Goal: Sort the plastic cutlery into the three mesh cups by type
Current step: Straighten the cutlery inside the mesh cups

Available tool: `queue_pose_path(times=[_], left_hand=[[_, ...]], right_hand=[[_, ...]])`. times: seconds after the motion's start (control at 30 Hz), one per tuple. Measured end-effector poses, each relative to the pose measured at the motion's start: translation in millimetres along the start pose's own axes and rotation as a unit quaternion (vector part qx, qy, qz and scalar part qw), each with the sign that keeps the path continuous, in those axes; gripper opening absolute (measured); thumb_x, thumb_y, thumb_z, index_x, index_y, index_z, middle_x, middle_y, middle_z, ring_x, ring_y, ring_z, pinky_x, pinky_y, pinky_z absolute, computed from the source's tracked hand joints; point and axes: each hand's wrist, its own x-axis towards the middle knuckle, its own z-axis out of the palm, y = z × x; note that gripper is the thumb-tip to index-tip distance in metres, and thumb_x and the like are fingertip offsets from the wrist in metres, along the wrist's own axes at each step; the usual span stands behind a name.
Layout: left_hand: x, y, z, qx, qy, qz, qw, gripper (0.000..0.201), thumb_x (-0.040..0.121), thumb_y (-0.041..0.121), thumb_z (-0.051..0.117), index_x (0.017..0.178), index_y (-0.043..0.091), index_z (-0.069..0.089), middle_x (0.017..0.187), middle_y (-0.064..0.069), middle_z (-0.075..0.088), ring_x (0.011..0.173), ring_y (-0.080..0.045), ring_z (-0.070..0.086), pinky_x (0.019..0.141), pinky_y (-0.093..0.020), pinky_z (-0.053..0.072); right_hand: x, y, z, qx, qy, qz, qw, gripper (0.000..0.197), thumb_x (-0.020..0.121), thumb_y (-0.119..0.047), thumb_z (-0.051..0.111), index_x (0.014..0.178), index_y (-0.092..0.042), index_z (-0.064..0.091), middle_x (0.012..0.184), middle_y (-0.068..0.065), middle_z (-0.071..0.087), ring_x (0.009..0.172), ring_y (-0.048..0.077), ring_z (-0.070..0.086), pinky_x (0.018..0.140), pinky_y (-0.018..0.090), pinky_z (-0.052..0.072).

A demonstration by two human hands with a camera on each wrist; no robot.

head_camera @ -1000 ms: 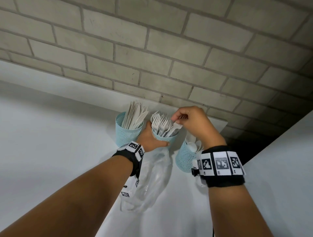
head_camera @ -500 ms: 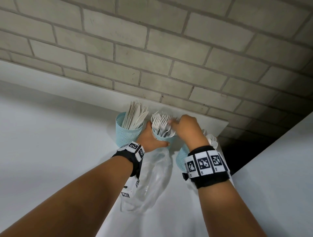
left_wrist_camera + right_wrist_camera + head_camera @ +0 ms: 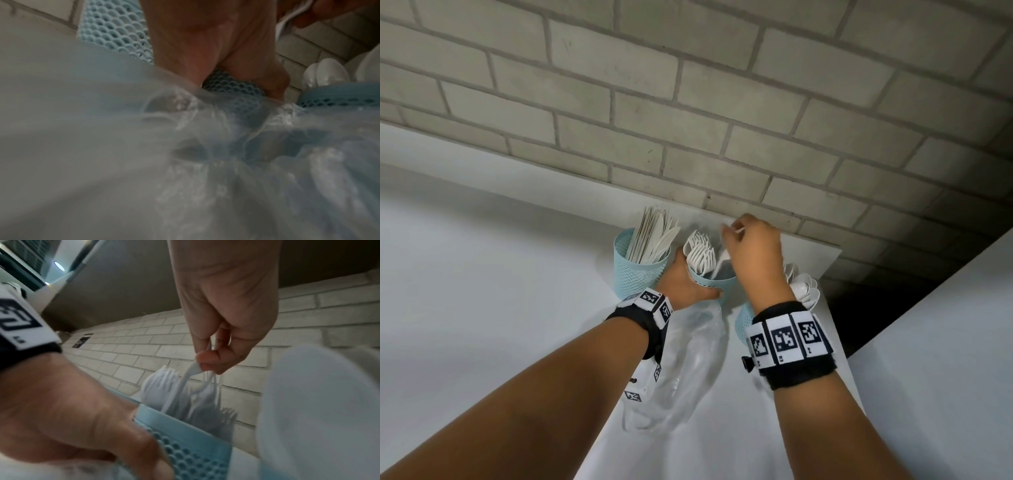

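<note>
Three light blue mesh cups stand by the brick wall. The left cup [image 3: 640, 274] holds knives, the middle cup [image 3: 717, 286] forks [image 3: 700, 253], and the right cup [image 3: 744, 320] spoons [image 3: 804, 291]. My left hand [image 3: 698, 287] grips the middle cup [image 3: 185, 444] low on its side. My right hand [image 3: 736, 230] hovers above that cup and pinches a white fork [image 3: 190, 374] between thumb and fingers [image 3: 205, 356]; the fork's lower end reaches into the cup. The left wrist view shows my left hand [image 3: 216, 48] round the mesh [image 3: 232, 91].
A crumpled clear plastic bag [image 3: 681, 370] lies on the white table [image 3: 482, 291] under my left wrist. The brick wall [image 3: 722, 120] rises just behind the cups. The table's right edge [image 3: 835, 260] drops to a dark gap, with a white surface [image 3: 945, 359] beyond.
My right hand dipped down to the fork cup half a second ago and has risen again above it, still pinching a fork. The left hand has kept its grip on the cup.
</note>
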Motion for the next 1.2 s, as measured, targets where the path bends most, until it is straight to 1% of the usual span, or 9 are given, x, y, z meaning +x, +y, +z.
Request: queue_pose_path(times=[0.13,0.27,0.37,0.47,0.57,0.73,0.93,1.1,1.2], left_hand=[[-5,5,-2,0.009,0.006,0.029,1.0,0.1,0.061,0.02,0.087,0.138,0.012,0.024,0.124,0.012,0.04,0.117,-0.002,0.042,0.089,-0.001,0.031],[-5,4,2,0.035,-0.027,0.02,0.999,0.083,0.071,0.041,0.073,0.14,0.015,0.034,0.132,0.008,0.05,0.123,-0.008,0.049,0.1,-0.022,0.037],[-3,4,1,0.04,-0.031,-0.001,0.999,0.095,0.062,0.055,0.07,0.141,0.019,0.031,0.129,0.015,0.052,0.117,-0.004,0.053,0.102,-0.025,0.043],[-4,5,-1,0.013,-0.002,0.008,1.0,0.09,0.06,0.02,0.084,0.136,0.016,0.036,0.122,0.012,0.051,0.113,-0.004,0.051,0.098,-0.023,0.042],[-4,4,-1,0.024,-0.009,0.026,0.999,0.086,0.059,0.014,0.083,0.133,0.015,0.039,0.12,0.006,0.054,0.112,-0.01,0.053,0.102,-0.031,0.043],[-5,6,-5,0.016,-0.018,0.006,1.0,0.097,0.056,0.015,0.088,0.132,0.011,0.027,0.116,0.002,0.05,0.109,-0.014,0.053,0.093,-0.028,0.045],[-6,10,-7,0.035,-0.008,-0.003,0.999,0.099,0.053,0.019,0.088,0.132,0.014,0.028,0.114,0.004,0.051,0.107,-0.014,0.056,0.089,-0.028,0.048],[-12,28,-7,0.086,-0.041,0.012,0.995,0.082,0.07,0.01,0.079,0.136,0.007,0.03,0.116,0.005,0.05,0.107,-0.006,0.047,0.089,-0.014,0.034],[-13,29,-9,0.109,-0.038,0.01,0.993,0.079,0.063,0.023,0.085,0.129,0.01,0.044,0.114,0.002,0.059,0.111,-0.013,0.054,0.1,-0.024,0.037]], right_hand=[[-14,-8,16,0.068,-0.047,0.006,0.997,0.072,0.076,-0.054,0.067,0.136,-0.023,0.042,0.133,0.014,0.037,0.122,0.028,0.039,0.098,0.033,0.036],[-26,-2,35,0.07,-0.096,0.092,0.989,0.12,0.065,-0.053,0.077,0.148,-0.034,-0.007,0.153,0.02,-0.007,0.143,0.036,0.0,0.115,0.05,0.012],[-22,7,51,0.135,-0.095,0.127,0.978,0.128,0.062,-0.044,0.083,0.147,-0.032,-0.011,0.152,0.022,0.008,0.141,0.038,0.016,0.115,0.048,0.023],[-6,13,55,0.117,-0.066,0.099,0.986,0.133,0.053,-0.05,0.085,0.147,-0.033,-0.008,0.143,0.014,0.035,0.133,0.03,0.036,0.109,0.049,0.034],[6,9,56,0.171,-0.091,0.063,0.979,0.12,0.056,-0.043,0.085,0.146,-0.038,0.005,0.145,0.004,0.036,0.132,0.023,0.038,0.108,0.044,0.036],[10,12,64,0.105,-0.037,0.007,0.994,0.036,0.07,-0.027,0.071,0.103,-0.019,0.06,0.104,0.005,0.061,0.097,0.025,0.059,0.082,0.034,0.049],[4,22,51,0.17,0.044,0.018,0.984,0.07,0.079,-0.043,0.069,0.14,-0.029,0.038,0.143,0.006,0.038,0.125,0.022,0.042,0.105,0.037,0.039],[0,14,45,0.0,-0.079,-0.045,0.996,0.043,0.101,-0.036,0.029,0.14,-0.026,0.043,0.149,0.005,0.038,0.136,0.029,0.033,0.111,0.042,0.03],[0,12,28,-0.021,-0.134,-0.02,0.991,0.046,0.103,-0.035,0.021,0.144,-0.024,0.038,0.154,0.008,0.028,0.143,0.026,0.02,0.116,0.038,0.018]])
